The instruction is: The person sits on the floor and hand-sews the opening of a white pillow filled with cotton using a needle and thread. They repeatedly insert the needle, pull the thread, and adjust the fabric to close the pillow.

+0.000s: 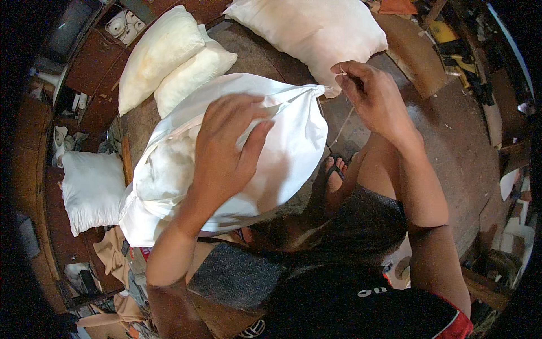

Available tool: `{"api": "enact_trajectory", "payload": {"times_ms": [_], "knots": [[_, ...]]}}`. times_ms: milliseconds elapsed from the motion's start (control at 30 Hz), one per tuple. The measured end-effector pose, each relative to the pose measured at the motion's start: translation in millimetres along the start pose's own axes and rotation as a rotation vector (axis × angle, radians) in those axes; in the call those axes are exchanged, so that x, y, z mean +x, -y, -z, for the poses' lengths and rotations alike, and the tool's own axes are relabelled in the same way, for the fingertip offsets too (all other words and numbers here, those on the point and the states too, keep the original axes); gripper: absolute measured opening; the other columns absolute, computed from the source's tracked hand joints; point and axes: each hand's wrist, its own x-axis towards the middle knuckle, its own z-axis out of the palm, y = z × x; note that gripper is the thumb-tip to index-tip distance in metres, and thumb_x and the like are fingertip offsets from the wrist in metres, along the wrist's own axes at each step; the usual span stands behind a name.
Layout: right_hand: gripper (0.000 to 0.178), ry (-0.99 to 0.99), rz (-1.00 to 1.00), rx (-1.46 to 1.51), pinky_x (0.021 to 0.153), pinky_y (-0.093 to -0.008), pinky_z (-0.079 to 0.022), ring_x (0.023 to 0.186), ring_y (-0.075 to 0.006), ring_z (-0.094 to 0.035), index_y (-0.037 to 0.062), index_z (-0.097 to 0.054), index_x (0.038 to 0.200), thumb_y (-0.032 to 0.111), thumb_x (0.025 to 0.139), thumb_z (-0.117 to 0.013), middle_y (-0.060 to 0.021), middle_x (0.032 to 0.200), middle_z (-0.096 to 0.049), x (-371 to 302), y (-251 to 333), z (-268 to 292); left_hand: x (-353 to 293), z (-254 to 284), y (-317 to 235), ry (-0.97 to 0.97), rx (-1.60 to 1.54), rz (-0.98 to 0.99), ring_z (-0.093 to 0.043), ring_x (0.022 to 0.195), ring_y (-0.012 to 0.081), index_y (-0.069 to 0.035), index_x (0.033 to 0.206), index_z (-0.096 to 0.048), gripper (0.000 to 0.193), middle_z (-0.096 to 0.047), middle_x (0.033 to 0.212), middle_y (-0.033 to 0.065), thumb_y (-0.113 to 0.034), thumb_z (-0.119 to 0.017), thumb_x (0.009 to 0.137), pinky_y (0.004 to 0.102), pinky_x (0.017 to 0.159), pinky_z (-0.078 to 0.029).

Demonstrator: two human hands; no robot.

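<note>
A large white pillow cover (291, 155) lies across my lap, its far right corner gathered to a point. Through a gap along its left side, paler filling shows. Over the middle of the cover is my left hand (228, 141), fingers spread and holding nothing; whether it touches the cloth I cannot tell. Beyond the gathered corner, my right hand (370, 96) pinches a thin pale thread (343, 125) between thumb and finger. The thread hangs below that hand in a loose curve. A needle, if there is one, is too small to make out.
Two cream pillows (161, 53) lean together at the far left. A big white pillow (316, 34) lies beyond my right hand. On the left sits a smaller white pillow (92, 189). A brown board (415, 56) and cluttered shelves (511, 226) line the right.
</note>
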Motion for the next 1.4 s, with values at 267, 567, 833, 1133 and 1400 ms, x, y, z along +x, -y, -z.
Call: {"api": "enact_trajectory", "payload": {"times_ms": [267,567,833,1133,1400], "knots": [[0.021,0.097,0.021,-0.267,0.078,-0.0469,-0.054,0.088,-0.0421,-0.069,0.0020,-0.069,0.111,0.010,0.092,-0.065,-0.0241,0.099,-0.070,2,-4,-23,17,-49,20,0.069,0.092,0.037,-0.057,0.120,0.0431,-0.005,0.098,-0.070,0.020,-0.061,0.133,0.0227,-0.023,-0.072,0.090,0.0495,0.105,-0.042],[0.018,-0.168,0.078,-0.195,0.081,-0.0490,-0.053,0.092,-0.0437,-0.067,0.0019,-0.067,0.107,0.014,0.094,-0.063,-0.0221,0.101,-0.069,5,0,-9,9,-48,3,-0.019,0.169,0.074,-0.063,0.113,0.0362,-0.004,0.096,-0.071,0.019,-0.069,0.120,0.0162,-0.021,-0.073,0.089,0.0447,0.102,-0.047],[0.016,-0.206,0.159,-0.095,0.081,-0.0484,-0.054,0.093,-0.0429,-0.066,0.0021,-0.066,0.106,0.013,0.095,-0.063,-0.0206,0.098,-0.068,-1,11,10,33,-66,-13,-0.218,0.010,-0.031,-0.064,0.110,0.0343,-0.007,0.095,-0.071,0.016,-0.070,0.120,0.0140,-0.012,-0.079,0.083,0.0425,0.098,-0.049],[0.015,-0.241,0.177,-0.088,0.080,-0.0479,-0.054,0.092,-0.0422,-0.066,0.0032,-0.065,0.106,0.011,0.094,-0.064,-0.0191,0.097,-0.067,-4,9,12,41,-80,-27,-0.330,0.083,-0.086,-0.057,0.108,0.0337,-0.005,0.099,-0.072,0.018,-0.065,0.113,0.0108,-0.017,-0.076,0.085,0.0467,0.097,-0.043],[0.015,-0.253,0.165,-0.083,0.075,-0.0417,-0.052,0.085,-0.0384,-0.066,-0.0006,-0.067,0.107,0.009,0.097,-0.063,-0.0203,0.094,-0.066,-6,12,12,42,-85,-27,-0.249,0.054,0.006,-0.057,0.110,0.0345,-0.004,0.099,-0.071,0.017,-0.063,0.114,0.0127,-0.016,-0.074,0.087,0.0470,0.097,-0.043]]}}
